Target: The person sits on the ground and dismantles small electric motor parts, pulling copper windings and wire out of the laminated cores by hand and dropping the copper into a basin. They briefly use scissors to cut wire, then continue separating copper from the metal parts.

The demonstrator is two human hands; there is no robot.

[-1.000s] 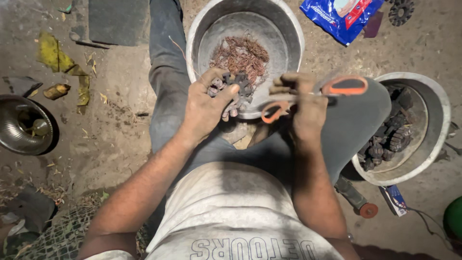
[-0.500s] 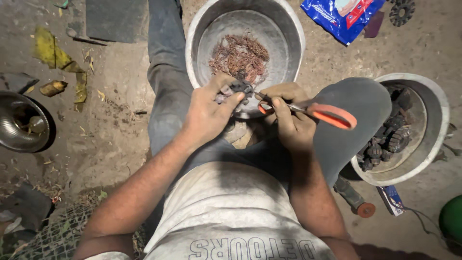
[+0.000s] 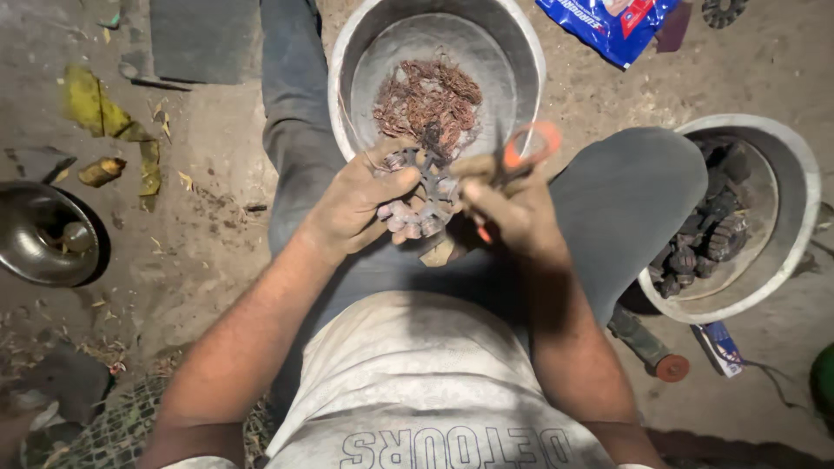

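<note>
My left hand (image 3: 358, 201) grips a round dark motor stator (image 3: 423, 193) wound with copper coils, holding it over my lap. My right hand (image 3: 512, 208) holds orange-handled cutters (image 3: 526, 152) against the stator's right side; the handles are blurred and the jaws are hidden behind my fingers. Just beyond both hands stands a metal basin (image 3: 521, 52) with a heap of cut copper wire (image 3: 428, 100) inside.
A second metal basin (image 3: 795, 204) at the right holds several dark stators (image 3: 708, 239). A blue plastic packet (image 3: 608, 22) lies at top right. A dark bowl (image 3: 43, 234) sits on the dirt at left. A red-capped tool (image 3: 651, 347) lies by my right leg.
The stator has turned face-up in my left hand and come closer to me. My right hand has swung the cutters from pointing right to standing upright against the stator.
</note>
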